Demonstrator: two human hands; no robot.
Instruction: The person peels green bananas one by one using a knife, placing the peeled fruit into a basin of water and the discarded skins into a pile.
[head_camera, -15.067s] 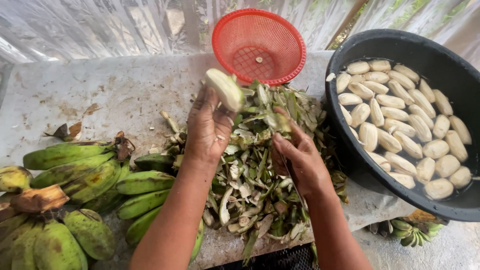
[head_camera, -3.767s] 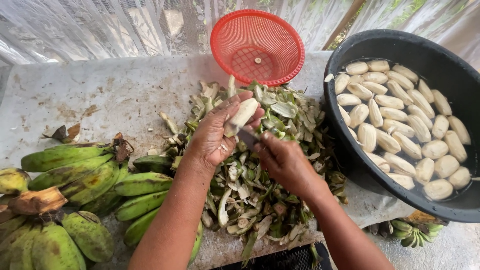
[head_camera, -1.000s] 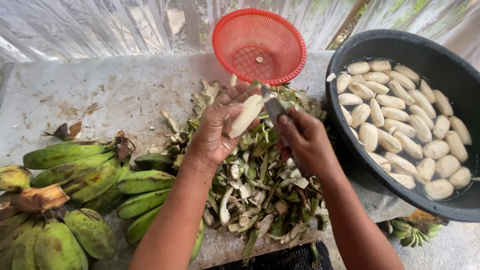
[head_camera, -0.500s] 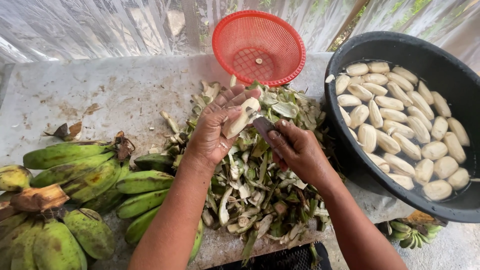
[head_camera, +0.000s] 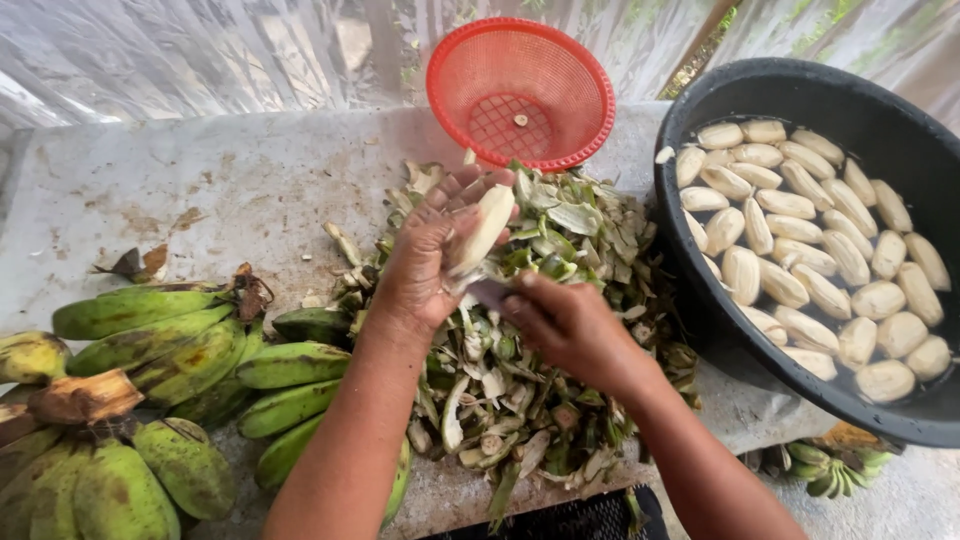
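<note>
So this is mid-peel, as far as I can judge: the left hand (head_camera: 425, 265) is wrapped around a pale peeled banana (head_camera: 482, 228), fingers curled so it sits in the palm with the far end sticking out past the fingertips. The banana is held up over the middle of the heap of green peelings (head_camera: 520, 360), a bit nearer than the red plastic basket (head_camera: 520, 95). Its long axis runs on a diagonal, near-left to far-right, with the free tip pointing up toward the basket. The right hand (head_camera: 565, 320) is closed round what looks like a small knife (head_camera: 488, 292), the blade end touching the near end of the banana just below the left thumb; the handle is buried in the fist, so I can't tell much more about it. My read is that the last bits of skin or the stub end are being trimmed off, and the next move would call for a short, shallow cut with the blade angled away from the left fingers, turning the fruit to check for green left on it. To the right, the black tub (head_camera: 700, 300) of water holds lots of peeled bananas (head_camera: 800, 250). Unpeeled green bananas (head_camera: 190, 350) lie bunched on the near left of the table (head_camera: 200, 190).
</note>
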